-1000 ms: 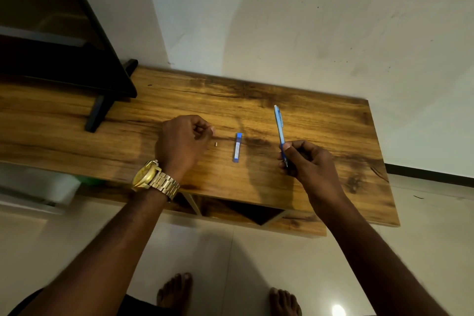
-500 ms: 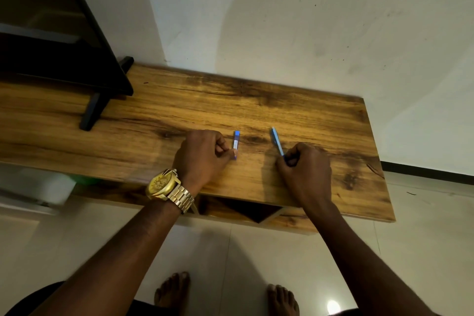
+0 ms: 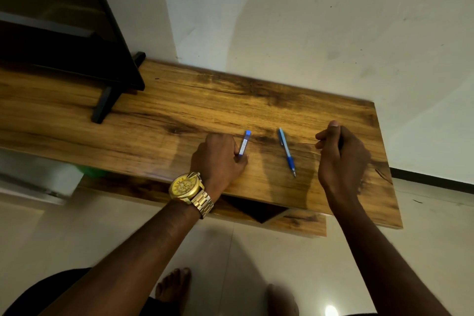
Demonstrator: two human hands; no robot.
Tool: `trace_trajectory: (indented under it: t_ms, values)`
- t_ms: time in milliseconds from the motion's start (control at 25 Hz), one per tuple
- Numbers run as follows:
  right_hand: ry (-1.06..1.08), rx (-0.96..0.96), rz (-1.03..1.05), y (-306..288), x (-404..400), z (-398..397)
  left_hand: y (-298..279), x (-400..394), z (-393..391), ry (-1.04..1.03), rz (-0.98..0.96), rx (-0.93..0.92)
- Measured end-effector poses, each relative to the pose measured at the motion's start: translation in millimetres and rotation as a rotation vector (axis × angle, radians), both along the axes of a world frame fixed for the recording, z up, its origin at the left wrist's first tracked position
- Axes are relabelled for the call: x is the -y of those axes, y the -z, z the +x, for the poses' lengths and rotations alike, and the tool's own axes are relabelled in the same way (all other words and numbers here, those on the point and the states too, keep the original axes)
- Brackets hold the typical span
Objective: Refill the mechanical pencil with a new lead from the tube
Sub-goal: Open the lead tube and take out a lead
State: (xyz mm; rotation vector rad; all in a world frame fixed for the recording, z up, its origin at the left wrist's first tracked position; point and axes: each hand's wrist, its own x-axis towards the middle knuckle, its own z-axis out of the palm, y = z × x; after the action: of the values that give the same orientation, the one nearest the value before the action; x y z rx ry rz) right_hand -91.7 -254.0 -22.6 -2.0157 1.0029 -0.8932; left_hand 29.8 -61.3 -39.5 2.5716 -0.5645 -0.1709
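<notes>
A small clear lead tube (image 3: 244, 141) with a blue cap lies on the wooden table (image 3: 179, 115). My left hand (image 3: 218, 159), with a gold watch on its wrist, pinches the tube's near end. To the right, the blue mechanical pencil (image 3: 286, 151) lies free on the table, its tip pointing toward me. My right hand (image 3: 341, 159) rests on the table to the right of the pencil, apart from it, with its fingers loosely curled and nothing in them.
A black TV (image 3: 59, 33) on a stand foot (image 3: 105, 102) occupies the table's left end. A white wall runs behind. The table's right edge (image 3: 387, 161) lies close to my right hand. My bare feet (image 3: 174, 287) stand on a tiled floor.
My right hand laid the pencil down, let it go and moved right. My left hand reached the lead tube and took hold of its near end.
</notes>
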Motion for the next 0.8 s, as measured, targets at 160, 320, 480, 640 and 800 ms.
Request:
trace_trajectory:
  t_ms: [160, 320, 480, 640, 800]
  values:
    - [-0.052, 0.0, 0.063, -0.5, -1.5, -1.0, -3.7, 0.4, 0.2, 0.011, 0.027, 0.025]
    - [-0.177, -0.028, 0.161, -1.8, -16.9, 1.8, -13.7, 1.1, -0.6, 0.042, -0.326, -0.159]
    - [-0.369, 0.013, 0.415, 1.1, -39.5, 7.2, -20.9, 5.6, -13.7, 0.149, -0.457, -0.091]
    - [-0.385, 0.004, 0.471, 6.0, -40.7, 8.4, -20.3, 6.5, -22.3, 0.29, -0.375, 0.003]
    - [-0.519, -0.117, 0.34, 1.0, -33.3, 6.4, -24.5, 0.2, -4.0, 0.166, -0.451, -0.151]
